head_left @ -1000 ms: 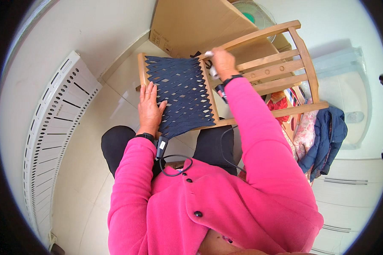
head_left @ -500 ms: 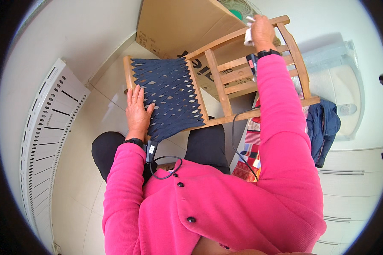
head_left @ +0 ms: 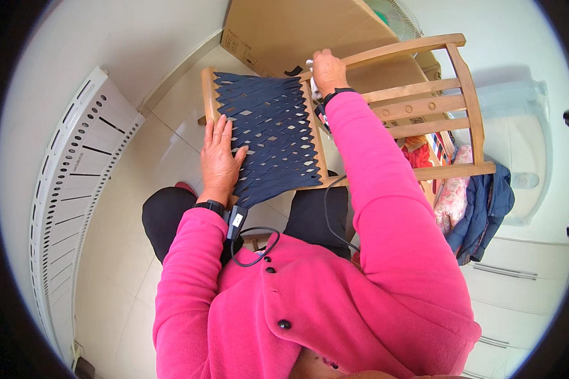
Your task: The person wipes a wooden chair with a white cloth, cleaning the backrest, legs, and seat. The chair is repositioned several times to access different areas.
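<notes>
Tilted in front of me is a wooden chair [head_left: 473, 104] with a slatted back and a seat of woven dark blue straps [head_left: 269, 136]. My left hand [head_left: 219, 158] lies on the front edge of the seat, fingers stretched out over the wood and the straps. On the chair's far side rail, close to where the seat meets the back, my right hand [head_left: 329, 71] is closed around a white cloth [head_left: 313, 81]. Only a bit of the cloth shows beside the fingers, against the wood. Black bands with cabled devices are on both wrists.
A large cardboard box [head_left: 297, 28] leans behind the chair, with a fan [head_left: 401, 19] past it. A white perforated radiator [head_left: 76, 189] stands along the left wall. To the right lie a dark blue jacket [head_left: 487, 202] and a flowered cloth [head_left: 452, 202], near white drawers [head_left: 512, 271].
My right hand has slid with the cloth along the far rail, from the top of the chair back toward the seat. The left hand stays on the seat edge; the view has shifted a little.
</notes>
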{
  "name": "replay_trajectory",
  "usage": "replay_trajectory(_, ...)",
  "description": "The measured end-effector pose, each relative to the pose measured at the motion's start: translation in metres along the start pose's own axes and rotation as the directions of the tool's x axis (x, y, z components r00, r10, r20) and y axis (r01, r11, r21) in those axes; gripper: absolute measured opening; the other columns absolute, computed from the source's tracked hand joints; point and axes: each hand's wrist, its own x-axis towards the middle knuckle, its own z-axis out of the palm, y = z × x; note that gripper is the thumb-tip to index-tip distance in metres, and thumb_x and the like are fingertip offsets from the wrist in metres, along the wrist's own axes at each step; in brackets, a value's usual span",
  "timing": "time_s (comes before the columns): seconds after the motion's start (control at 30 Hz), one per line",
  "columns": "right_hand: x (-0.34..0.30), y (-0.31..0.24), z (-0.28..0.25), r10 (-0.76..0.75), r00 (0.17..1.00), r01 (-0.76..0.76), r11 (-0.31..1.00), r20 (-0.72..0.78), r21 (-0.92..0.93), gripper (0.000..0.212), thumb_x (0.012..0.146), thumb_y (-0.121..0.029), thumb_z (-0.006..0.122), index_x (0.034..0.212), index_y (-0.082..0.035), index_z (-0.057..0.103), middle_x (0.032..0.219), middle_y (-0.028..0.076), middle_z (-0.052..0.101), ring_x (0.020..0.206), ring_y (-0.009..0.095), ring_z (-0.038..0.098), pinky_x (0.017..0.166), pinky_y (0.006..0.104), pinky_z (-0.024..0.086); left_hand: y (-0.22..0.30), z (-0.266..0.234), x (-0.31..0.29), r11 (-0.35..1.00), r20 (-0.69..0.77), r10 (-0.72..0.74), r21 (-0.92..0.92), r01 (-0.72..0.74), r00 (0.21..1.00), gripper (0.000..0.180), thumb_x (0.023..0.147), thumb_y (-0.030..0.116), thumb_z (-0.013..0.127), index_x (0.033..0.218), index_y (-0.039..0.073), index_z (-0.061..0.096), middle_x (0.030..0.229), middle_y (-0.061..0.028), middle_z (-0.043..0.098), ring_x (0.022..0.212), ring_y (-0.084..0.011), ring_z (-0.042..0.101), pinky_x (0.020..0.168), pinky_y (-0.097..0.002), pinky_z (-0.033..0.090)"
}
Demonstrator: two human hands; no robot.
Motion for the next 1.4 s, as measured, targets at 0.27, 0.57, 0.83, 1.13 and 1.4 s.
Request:
replay_trajectory(0.27, -0.039, -0.041, 0.033, 0.051, 0.998, -0.046, 0.987, -0.028, 0.153, 0.016, 0.090, -0.011, 0.052, 0.086, -0.005, 0.066, 0.090, 0.018, 0.066, 0.081, 0.034, 0.070, 0.067, 0.0451, 0.057, -0.001, 0.001, 0.001, 0.999, -0.013, -0.007, -0.034, 0.007, 1.000, 0.066, 0.078, 0.017, 0.077, 0.137, 0.003, 0.051, 0.150, -0.0095, 0.042, 0.142, -0.0333, 0.032, 0.113, -0.0408, 0.035)
replay_trajectory(0.57, -0.093, 0.020, -0.064, -0.156, 0.903, -0.036, 0.901, 0.400, 0.433, 0.021, 0.085, -0.013, 0.062, 0.104, -0.012, 0.072, 0.098, 0.018, 0.070, 0.096, 0.033, 0.066, 0.083, 0.0438, 0.052, 0.000, 0.002, -0.002, 1.000, -0.021, -0.008, -0.029, 0.007, 1.000, 0.065, 0.078, 0.017, 0.076, 0.137, 0.003, 0.050, 0.150, -0.0098, 0.042, 0.142, -0.0339, 0.031, 0.114, -0.0410, 0.033)
replay_trajectory(0.83, -0.023, 0.065, -0.094, -0.185, 0.980, 0.186, 0.983, -0.078, 0.004, 0.018, 0.084, -0.011, 0.059, 0.094, -0.019, 0.071, 0.098, 0.009, 0.061, 0.094, 0.029, 0.066, 0.078, 0.0419, 0.053, -0.001, 0.001, -0.002, 0.999, -0.008, -0.013, 0.031, 0.014, 1.000, 0.066, 0.079, 0.021, 0.076, 0.138, 0.006, 0.051, 0.152, -0.0044, 0.040, 0.144, -0.0276, 0.030, 0.110, -0.0411, 0.038)
replay_trajectory(1.13, -0.023, 0.048, -0.041, -0.288, 0.947, 0.301, 0.949, 0.140, -0.088, 0.016, 0.088, -0.011, 0.057, 0.094, -0.011, 0.072, 0.101, 0.013, 0.062, 0.091, 0.031, 0.068, 0.077, 0.0427, 0.056, -0.004, 0.006, -0.001, 1.000, -0.040, 0.005, 0.018, -0.004, 0.999, 0.064, 0.078, 0.020, 0.077, 0.135, 0.006, 0.053, 0.151, -0.0055, 0.043, 0.143, -0.0289, 0.032, 0.110, -0.0418, 0.038)
replay_trajectory(1.4, -0.111, 0.037, -0.051, -0.271, 0.915, 0.291, 0.957, 0.299, -0.022, 0.011, 0.083, -0.015, 0.064, 0.086, -0.009, 0.073, 0.099, 0.015, 0.065, 0.090, 0.034, 0.069, 0.075, 0.0443, 0.056, -0.004, 0.005, -0.002, 0.999, -0.010, -0.025, -0.033, 0.024, 1.000, 0.065, 0.079, 0.018, 0.076, 0.138, 0.005, 0.051, 0.151, -0.0069, 0.042, 0.143, -0.0299, 0.031, 0.115, -0.0389, 0.032)
